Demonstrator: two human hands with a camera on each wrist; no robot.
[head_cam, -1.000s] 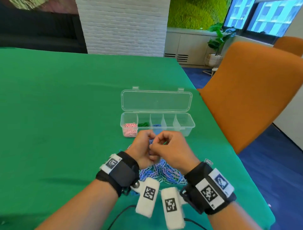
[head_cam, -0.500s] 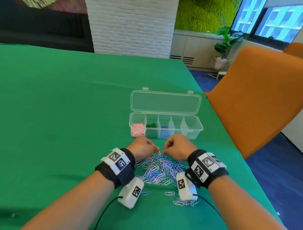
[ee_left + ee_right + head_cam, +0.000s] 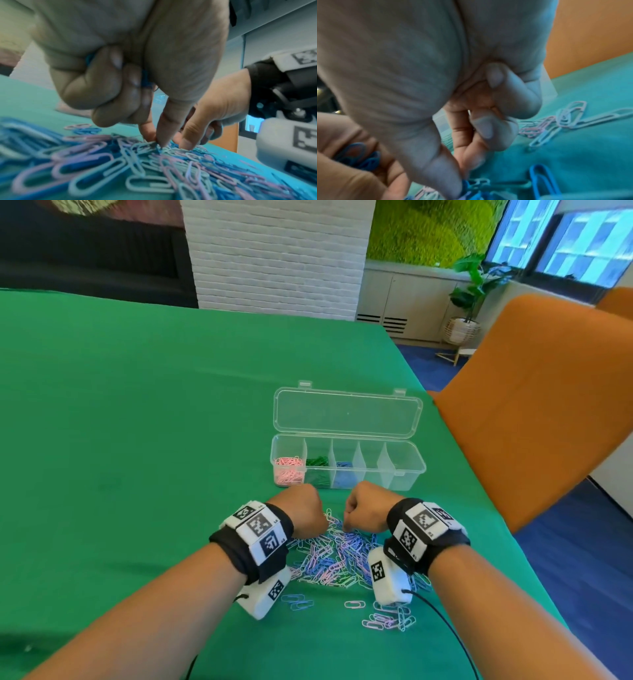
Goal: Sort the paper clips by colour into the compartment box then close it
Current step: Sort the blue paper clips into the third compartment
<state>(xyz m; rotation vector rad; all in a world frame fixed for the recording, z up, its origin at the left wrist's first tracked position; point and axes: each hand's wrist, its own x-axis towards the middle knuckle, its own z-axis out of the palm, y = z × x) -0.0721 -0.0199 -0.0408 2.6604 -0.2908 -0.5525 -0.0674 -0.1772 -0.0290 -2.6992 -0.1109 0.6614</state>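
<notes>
Paper clips (image 3: pixel 337 556) tangle mid-frame: left hand (image 3: pixel 303 508) clutches blue ones while pinching; right hand (image 3: pixel 366 506) pinches too, risking dragging wrong colours.

From the head view, both fists are hiding their own fingertips: left hand (image 3: pixel 306 510), right hand (image 3: pixel 368 506). Wrist views are blurring the mixed pastel paper clip pile (image 3: pixel 154 162). Blue clips (image 3: pixel 145 79) inside the left hand are showing only slivers; count unclear.
</notes>
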